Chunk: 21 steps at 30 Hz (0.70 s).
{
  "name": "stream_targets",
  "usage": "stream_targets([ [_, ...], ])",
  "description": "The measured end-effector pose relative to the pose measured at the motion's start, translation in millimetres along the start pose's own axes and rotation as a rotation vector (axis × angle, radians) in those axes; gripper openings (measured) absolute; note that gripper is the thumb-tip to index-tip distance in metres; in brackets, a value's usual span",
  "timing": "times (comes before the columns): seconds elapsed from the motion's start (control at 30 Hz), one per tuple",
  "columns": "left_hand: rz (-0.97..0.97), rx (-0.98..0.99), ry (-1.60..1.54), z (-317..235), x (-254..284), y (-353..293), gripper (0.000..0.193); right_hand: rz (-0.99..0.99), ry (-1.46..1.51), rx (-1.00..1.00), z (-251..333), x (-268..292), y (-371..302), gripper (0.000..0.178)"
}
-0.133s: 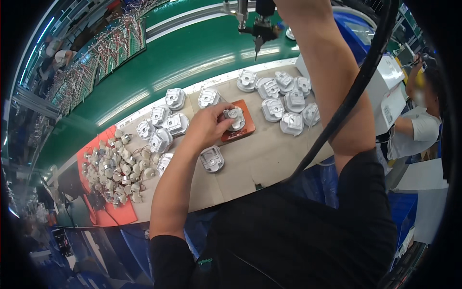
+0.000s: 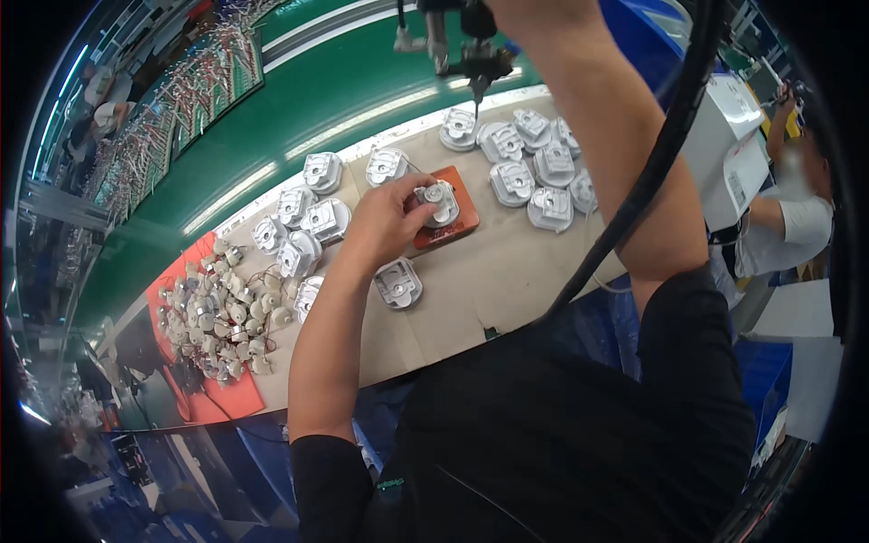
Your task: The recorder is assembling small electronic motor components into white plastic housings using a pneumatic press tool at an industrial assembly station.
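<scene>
My left hand (image 2: 398, 213) is closed, its thumb and fingers pinching a small round white-grey part (image 2: 437, 196). That part sits on a white plastic housing (image 2: 447, 214) resting on an orange block (image 2: 464, 201). My right arm (image 2: 606, 118) reaches up and forward; its hand is cut off by the top edge, so the fingers are hidden. Near it hangs a dark tool head with a thin pointed tip (image 2: 477, 95), above the far edge of the work surface. A single white housing (image 2: 398, 282) lies by my left forearm.
White housings stand in groups left (image 2: 296, 206) and right (image 2: 534, 167). A pile of small wired motors (image 2: 222, 312) covers an orange-red mat (image 2: 231, 401). A thick black cable (image 2: 625, 235) crosses my right arm. Beyond runs a green belt (image 2: 353, 95). A co-worker (image 2: 783, 231) is at right.
The hanging tool has come nearer to the work surface and shifted left, along with my right arm. My left hand keeps its pinch on the round part. The whole view has tilted slightly.
</scene>
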State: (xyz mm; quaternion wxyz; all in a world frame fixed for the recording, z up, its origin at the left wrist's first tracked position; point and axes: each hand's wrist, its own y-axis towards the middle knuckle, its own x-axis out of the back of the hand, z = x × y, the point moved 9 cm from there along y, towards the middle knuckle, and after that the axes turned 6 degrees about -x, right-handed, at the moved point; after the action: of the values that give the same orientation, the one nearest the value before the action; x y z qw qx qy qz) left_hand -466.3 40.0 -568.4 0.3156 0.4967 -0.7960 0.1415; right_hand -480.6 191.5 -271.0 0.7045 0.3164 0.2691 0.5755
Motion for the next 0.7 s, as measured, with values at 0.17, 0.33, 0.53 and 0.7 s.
stream_targets([
  [0.17, -0.028, 0.01, -0.047, 12.1, -0.2, -1.5, 0.036, 0.093, 0.215, -0.191, -55.2, -6.2, -48.5, 0.025],
  [0.33, -0.018, 0.023, -0.036, 8.6, -1.0, -0.4, 0.036, 0.096, 0.265, -0.175, -76.5, -8.9, -74.0, 0.035],
  [0.53, -0.004, 0.038, -0.009, 6.1, 0.4, -1.7, 0.036, 0.102, 0.27, -0.146, -83.5, -13.1, -87.3, 0.034],
  [0.7, -0.005, 0.04, 0.004, 5.3, 0.1, -3.5, 0.035, 0.126, 0.34, -0.234, -96.5, -17.2, -96.6, 0.034],
])
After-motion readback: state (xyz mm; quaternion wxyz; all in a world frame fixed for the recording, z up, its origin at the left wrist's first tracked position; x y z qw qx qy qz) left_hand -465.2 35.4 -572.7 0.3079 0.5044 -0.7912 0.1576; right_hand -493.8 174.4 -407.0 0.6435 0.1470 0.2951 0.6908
